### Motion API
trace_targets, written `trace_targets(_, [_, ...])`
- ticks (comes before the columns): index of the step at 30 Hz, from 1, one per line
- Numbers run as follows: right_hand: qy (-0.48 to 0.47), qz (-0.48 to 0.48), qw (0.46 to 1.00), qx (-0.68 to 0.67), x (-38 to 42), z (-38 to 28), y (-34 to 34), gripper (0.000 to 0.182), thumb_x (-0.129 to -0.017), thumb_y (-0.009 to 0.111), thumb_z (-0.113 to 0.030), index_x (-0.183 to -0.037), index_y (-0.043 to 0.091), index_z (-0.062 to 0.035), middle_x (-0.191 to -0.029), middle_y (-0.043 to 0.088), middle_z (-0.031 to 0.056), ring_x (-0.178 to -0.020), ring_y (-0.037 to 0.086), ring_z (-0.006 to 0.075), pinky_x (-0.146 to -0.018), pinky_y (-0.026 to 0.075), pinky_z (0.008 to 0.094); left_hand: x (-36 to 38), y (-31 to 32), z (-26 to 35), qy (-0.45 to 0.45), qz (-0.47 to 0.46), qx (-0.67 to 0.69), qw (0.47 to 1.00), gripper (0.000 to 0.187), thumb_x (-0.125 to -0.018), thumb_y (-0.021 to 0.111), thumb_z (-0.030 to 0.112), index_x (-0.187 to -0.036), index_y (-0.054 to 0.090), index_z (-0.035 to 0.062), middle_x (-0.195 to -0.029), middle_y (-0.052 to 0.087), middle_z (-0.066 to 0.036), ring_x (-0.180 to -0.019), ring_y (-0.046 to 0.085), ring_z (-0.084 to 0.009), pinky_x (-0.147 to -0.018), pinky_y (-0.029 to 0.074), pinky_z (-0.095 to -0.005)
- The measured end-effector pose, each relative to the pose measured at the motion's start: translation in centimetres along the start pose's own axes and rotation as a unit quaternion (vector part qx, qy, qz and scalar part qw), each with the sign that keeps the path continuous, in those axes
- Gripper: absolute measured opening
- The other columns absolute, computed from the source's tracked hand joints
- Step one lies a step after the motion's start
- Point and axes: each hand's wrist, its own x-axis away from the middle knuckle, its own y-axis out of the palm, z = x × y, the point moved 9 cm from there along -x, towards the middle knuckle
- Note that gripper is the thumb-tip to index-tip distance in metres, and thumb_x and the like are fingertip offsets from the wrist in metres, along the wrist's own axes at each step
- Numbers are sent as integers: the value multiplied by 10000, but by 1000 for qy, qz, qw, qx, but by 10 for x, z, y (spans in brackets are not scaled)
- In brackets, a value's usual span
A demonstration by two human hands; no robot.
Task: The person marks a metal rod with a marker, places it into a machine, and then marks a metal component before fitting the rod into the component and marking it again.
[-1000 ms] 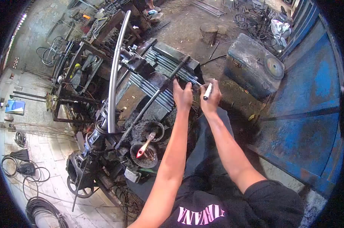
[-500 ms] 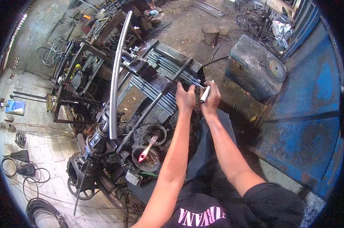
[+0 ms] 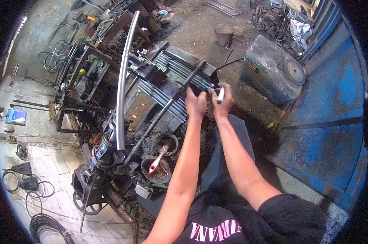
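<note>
My right hand (image 3: 223, 102) is closed around a white marker pen (image 3: 221, 94), whose dark end points back toward me. Its thumb and fingertips reach the near ends of a row of grey metal rods (image 3: 183, 69). To its left, my left hand (image 3: 196, 105) has thumb and forefinger apart, fingertips right at the near side of those rods; its other fingers are mostly hidden. A second row of rods (image 3: 161, 99) lies left of this hand. A long dark bar (image 3: 172, 100) crosses over both rows.
A curved shiny tube (image 3: 121, 89) rises on the left. Below it, a red-and-white-handled brush (image 3: 155, 162) rests across a blackened bowl (image 3: 164, 175). A dark metal box (image 3: 259, 69) carrying a disc (image 3: 294, 72) stands right, beside a blue metal door (image 3: 318, 150). Cables (image 3: 47, 227) lie lower left.
My right hand has shifted slightly left, its fingertips closer to the rod ends, and the marker has tipped more upright. My left hand has moved slightly left.
</note>
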Motion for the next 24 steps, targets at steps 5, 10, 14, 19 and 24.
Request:
trace_targets(5, [63,0,989,-132,-6,53,1,326,-831,729,13,-1120,609,-80,-875,686,65,-822,670,153,-758,527,327,3,-1,1,-21,0,-28,999,782,-795,650,232,-1425,410,-164,-1367,531,-399,-1341,499,-470,-1116,398,-436])
trace_targets(10, [64,-21,985,-159,-7,58,15,351,-829,737,33,-1138,605,-68,-887,688,74,-813,673,162,-761,528,326,8,1,10,-15,-6,-10,1000,789,-797,648,221,-1431,391,-172,-1366,529,-404,-1327,506,-481,-1106,407,-429])
trace_targets(14, [31,-7,994,-102,-11,58,16,344,-833,731,29,-1139,609,-71,-882,687,74,-815,672,168,-764,530,332,9,-3,21,-13,-21,-35,999,783,-798,648,213,-1450,397,-138,-1359,543,-391,-1309,527,-472,-1098,412,-432])
trace_targets(19, [19,-18,996,-85,-14,42,6,290,-879,717,-52,-1150,616,-80,-923,683,85,-833,662,172,-768,531,336,22,-10,31,-3,4,-82,997,758,-805,645,205,-1465,419,-91,-1293,599,-369,-1256,576,-463,-1069,439,-453])
trace_targets(24, [82,-74,982,-152,13,39,-17,119,-1006,603,-124,-1080,655,-45,-945,667,44,-791,642,119,-697,518,299,103,-26,50,53,-2,31,998,538,-862,549,-14,-1399,531,-6,-1194,696,-151,-691,594,-140,-685,514,-302])
